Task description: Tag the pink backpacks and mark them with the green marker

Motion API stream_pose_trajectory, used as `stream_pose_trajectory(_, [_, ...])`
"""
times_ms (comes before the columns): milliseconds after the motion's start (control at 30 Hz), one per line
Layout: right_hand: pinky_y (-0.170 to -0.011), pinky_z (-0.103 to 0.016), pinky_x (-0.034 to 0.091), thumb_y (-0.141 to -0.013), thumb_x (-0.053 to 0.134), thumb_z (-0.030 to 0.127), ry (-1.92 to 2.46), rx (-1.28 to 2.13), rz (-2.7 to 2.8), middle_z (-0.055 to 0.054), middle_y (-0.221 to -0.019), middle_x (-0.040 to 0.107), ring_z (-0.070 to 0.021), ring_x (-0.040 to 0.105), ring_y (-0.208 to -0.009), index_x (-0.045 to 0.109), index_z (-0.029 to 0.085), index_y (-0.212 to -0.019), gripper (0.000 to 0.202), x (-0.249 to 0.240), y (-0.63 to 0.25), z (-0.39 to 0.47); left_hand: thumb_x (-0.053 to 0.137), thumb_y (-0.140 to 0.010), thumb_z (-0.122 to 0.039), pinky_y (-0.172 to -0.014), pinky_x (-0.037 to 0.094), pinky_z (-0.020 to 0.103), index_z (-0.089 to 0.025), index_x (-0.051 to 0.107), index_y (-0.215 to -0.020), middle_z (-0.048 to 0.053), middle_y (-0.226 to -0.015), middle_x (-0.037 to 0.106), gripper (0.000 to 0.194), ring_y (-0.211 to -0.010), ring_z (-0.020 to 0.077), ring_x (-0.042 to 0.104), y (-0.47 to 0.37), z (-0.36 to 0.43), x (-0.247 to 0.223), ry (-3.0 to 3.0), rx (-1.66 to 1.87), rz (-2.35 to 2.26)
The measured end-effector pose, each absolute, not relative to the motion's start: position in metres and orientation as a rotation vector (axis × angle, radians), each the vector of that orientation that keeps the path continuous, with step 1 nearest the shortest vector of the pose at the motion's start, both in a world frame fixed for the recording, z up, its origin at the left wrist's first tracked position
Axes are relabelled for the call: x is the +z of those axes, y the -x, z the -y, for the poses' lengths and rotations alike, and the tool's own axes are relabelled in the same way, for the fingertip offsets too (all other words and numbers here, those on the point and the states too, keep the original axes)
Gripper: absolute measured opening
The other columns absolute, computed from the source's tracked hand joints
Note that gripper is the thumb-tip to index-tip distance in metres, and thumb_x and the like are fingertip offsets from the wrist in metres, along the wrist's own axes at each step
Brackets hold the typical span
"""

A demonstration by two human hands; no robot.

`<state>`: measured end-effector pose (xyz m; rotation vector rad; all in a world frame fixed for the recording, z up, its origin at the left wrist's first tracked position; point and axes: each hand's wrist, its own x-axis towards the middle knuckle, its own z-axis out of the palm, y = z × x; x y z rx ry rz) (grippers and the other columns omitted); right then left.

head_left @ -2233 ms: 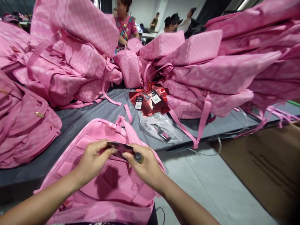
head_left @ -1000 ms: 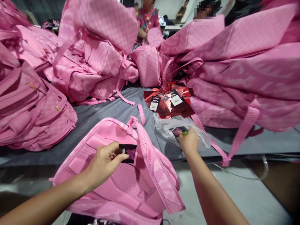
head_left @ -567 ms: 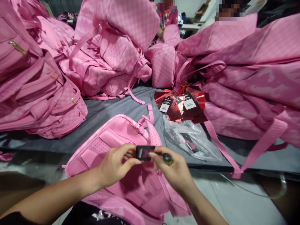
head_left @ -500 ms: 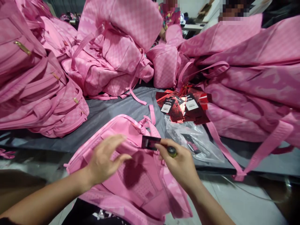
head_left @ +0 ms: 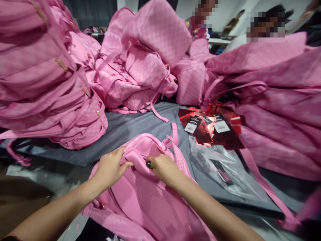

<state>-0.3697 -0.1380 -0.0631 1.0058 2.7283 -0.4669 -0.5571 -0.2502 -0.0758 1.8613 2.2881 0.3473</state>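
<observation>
A pink backpack (head_left: 147, 197) lies in front of me at the table's edge, its padded, perforated back panel facing up. My left hand (head_left: 110, 170) grips the fabric at the left of its top, thumb pressed on the padded edge. My right hand (head_left: 164, 169) is closed around a small object with a round black-and-green end (head_left: 150, 164); most of it is hidden in the fist. This hand touches the top of the bag, right of my left hand. A dark card tag is not visible now.
Pink backpacks are stacked at the left (head_left: 55, 93), piled at the back (head_left: 140, 73) and on the right (head_left: 276, 100). Red-and-black hang tags (head_left: 210, 125) lie beside a clear plastic bag (head_left: 230, 177) on the dark table cover (head_left: 130, 125). Other people stand beyond.
My left hand has closed on the bag's top edge. My right hand has moved left to the bag's top, and the dark tag it held is out of sight. The view has shifted.
</observation>
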Motion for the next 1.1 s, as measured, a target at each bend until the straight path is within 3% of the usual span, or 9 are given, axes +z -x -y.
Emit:
stream_pose_trajectory(100, [-0.067, -0.026, 0.043, -0.081, 0.056, 0.01, -1.039, -0.472, -2.788, -0.008, -0.094, 0.076, -0.0234, 0.071, -0.089, 0.074, 0.022, -0.102, 0.031, -0.059, 0.369, 0.137, 0.063, -0.088, -0.044, -0.078, 0.054, 0.034, -0.016, 0.052, -0.129, 0.011, -0.113, 0.071, 0.05, -0.1, 0.028, 0.07, 0.56, 0.25, -0.077, -1.868, 0.407, -2.261])
stream_pose_trajectory(200, [-0.075, -0.026, 0.048, -0.08, 0.057, 0.01, -1.181, -0.778, -3.0, -0.005, -0.105, 0.075, -0.0203, 0.071, -0.091, 0.07, 0.024, -0.115, 0.04, -0.06, 0.378, 0.139, 0.059, -0.09, -0.049, -0.078, 0.054, 0.035, -0.017, 0.052, -0.128, 0.011, -0.115, 0.071, 0.05, -0.1, 0.0279, 0.07, 0.563, 0.252, -0.078, -1.9, 0.448, -2.237])
stream_pose_trajectory(367, [-0.067, -0.024, 0.047, -0.079, 0.062, 0.015, -1.081, -1.051, -3.071, -0.006, -0.089, 0.076, -0.0178, 0.07, -0.076, 0.073, 0.016, -0.106, 0.028, -0.062, 0.402, 0.148, 0.054, -0.093, -0.047, -0.073, 0.053, 0.033, -0.017, 0.054, -0.13, 0.011, -0.103, 0.074, 0.047, -0.092, 0.0284, 0.072, 0.569, 0.259, -0.08, -1.925, 0.352, -2.29])
stream_pose_trajectory(533, [-0.063, -0.026, 0.043, -0.086, 0.061, 0.026, -1.025, -0.554, -3.13, -0.005, -0.085, 0.073, -0.0194, 0.067, -0.076, 0.07, 0.018, -0.093, 0.014, -0.054, 0.408, 0.149, 0.048, -0.096, -0.048, -0.065, 0.05, 0.032, -0.018, 0.052, -0.132, 0.01, -0.093, 0.076, 0.048, -0.085, 0.0308, 0.073, 0.578, 0.257, -0.083, -1.955, 0.206, -2.333])
stream_pose_trajectory(633, [-0.057, -0.027, 0.04, -0.091, 0.057, 0.035, -0.824, -0.169, -3.226, -0.005, -0.094, 0.069, -0.0188, 0.064, -0.074, 0.064, 0.018, -0.094, 0.018, -0.051, 0.407, 0.152, 0.044, -0.097, -0.045, -0.062, 0.048, 0.031, -0.019, 0.051, -0.133, 0.009, -0.09, 0.076, 0.045, -0.082, 0.0307, 0.073, 0.581, 0.258, -0.084, -1.967, 0.148, -2.33])
stream_pose_trajectory(733, [-0.057, -0.029, 0.042, -0.097, 0.049, 0.029, -0.674, 0.097, -3.186, -0.007, -0.105, 0.064, -0.0196, 0.063, -0.081, 0.061, 0.017, -0.1, 0.017, -0.053, 0.387, 0.154, 0.041, -0.098, -0.047, -0.059, 0.046, 0.032, -0.02, 0.051, -0.133, 0.01, -0.087, 0.076, 0.046, -0.079, 0.0321, 0.073, 0.582, 0.26, -0.085, -1.944, 0.085, -2.361])
stream_pose_trajectory(900, [-0.058, -0.028, 0.046, -0.096, 0.046, 0.013, -0.781, 0.14, -2.859, -0.007, -0.098, 0.063, -0.0182, 0.064, -0.081, 0.059, 0.015, -0.1, 0.014, -0.06, 0.322, 0.166, 0.04, -0.096, -0.053, -0.057, 0.042, 0.031, -0.023, 0.05, -0.132, 0.008, -0.091, 0.076, 0.048, -0.082, 0.0326, 0.073, 0.58, 0.261, -0.086, -1.918, 0.059, -2.373])
stream_pose_trajectory(1100, [-0.055, -0.029, 0.045, -0.091, 0.053, 0.009, -0.937, 0.105, -2.88, -0.007, -0.102, 0.064, -0.0189, 0.065, -0.078, 0.06, 0.015, -0.103, 0.015, -0.064, 0.309, 0.171, 0.035, -0.096, -0.055, -0.06, 0.044, 0.031, -0.024, 0.05, -0.131, 0.008, -0.09, 0.076, 0.05, -0.084, 0.0321, 0.073, 0.579, 0.254, -0.085, -1.916, 0.031, -2.346])
